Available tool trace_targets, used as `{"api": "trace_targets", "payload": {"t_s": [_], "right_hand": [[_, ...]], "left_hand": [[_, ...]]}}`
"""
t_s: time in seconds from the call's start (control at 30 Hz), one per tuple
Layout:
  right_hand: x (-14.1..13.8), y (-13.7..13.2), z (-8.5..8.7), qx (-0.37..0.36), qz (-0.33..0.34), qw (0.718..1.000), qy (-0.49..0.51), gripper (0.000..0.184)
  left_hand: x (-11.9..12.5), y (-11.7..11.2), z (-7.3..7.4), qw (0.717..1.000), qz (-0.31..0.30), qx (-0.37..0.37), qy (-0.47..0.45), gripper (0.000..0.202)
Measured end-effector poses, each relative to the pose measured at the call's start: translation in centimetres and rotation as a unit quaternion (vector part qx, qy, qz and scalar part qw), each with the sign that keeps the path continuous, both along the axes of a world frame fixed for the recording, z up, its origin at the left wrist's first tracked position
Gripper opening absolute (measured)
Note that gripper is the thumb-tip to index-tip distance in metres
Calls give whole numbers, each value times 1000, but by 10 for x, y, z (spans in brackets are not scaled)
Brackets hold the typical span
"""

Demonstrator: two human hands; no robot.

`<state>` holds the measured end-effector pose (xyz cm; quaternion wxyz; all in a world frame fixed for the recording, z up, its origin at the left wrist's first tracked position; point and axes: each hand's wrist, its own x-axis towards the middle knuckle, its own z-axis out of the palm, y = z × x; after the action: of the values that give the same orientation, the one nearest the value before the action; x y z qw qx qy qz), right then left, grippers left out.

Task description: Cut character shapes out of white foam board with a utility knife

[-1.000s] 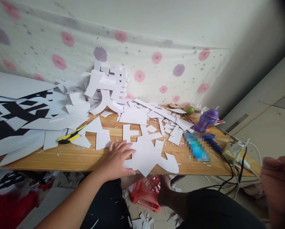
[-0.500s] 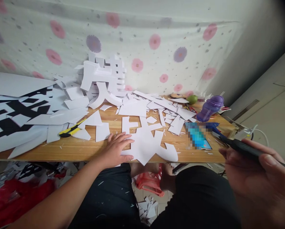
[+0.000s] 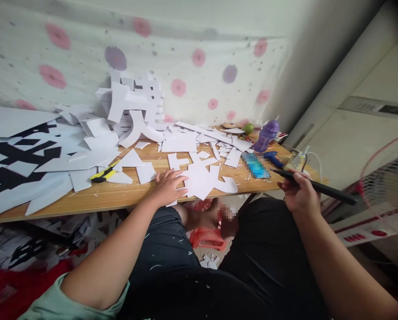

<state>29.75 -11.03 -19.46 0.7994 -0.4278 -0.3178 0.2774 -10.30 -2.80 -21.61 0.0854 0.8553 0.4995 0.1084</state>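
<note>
My left hand lies flat at the left side of a white cut-out shape, its fingers apart. This shape looks like thick card or foam board, with several arms, and it rests at the table's front edge. My right hand is closed around a long, slim black tool, held out beyond the table's right end. The tool's thin tip points left, towards the phone; its exact kind I cannot tell. A yellow and black utility knife lies left of my left hand, among loose white pieces.
White cut-out characters lean against the flowered wall cover. Scraps litter the wooden table. A blue glue gun, purple bottle and power strip stand at right. A fan is beside the table, a red stool below.
My view has turned right and drawn back, showing more of both arms. My right hand has moved away from my head with the black tool. My left hand stays on the white shape.
</note>
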Motion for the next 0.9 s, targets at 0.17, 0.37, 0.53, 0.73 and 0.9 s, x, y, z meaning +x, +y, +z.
{"api": "trace_targets", "payload": {"t_s": [0.17, 0.37, 0.53, 0.73, 0.9], "right_hand": [[-8, -7, 18, 14, 33, 999, -31, 24], [-41, 18, 11, 0, 109, 992, -57, 26], [-58, 41, 10, -50, 152, 981, -109, 33], [-63, 62, 9, -69, 212, 960, -169, 37], [-72, 63, 3, -133, 276, 927, -216, 36]], "left_hand": [[-1, -2, 2, 1000, 5, 7, -19, 42], [-5, -5, 0, 1000, 5, 13, -23, 38], [0, 0, 7, 998, -26, 44, -20, 35], [34, -13, 32, 956, -275, 103, -5, 38], [52, -19, 33, 915, -321, 243, 29, 26]]}}
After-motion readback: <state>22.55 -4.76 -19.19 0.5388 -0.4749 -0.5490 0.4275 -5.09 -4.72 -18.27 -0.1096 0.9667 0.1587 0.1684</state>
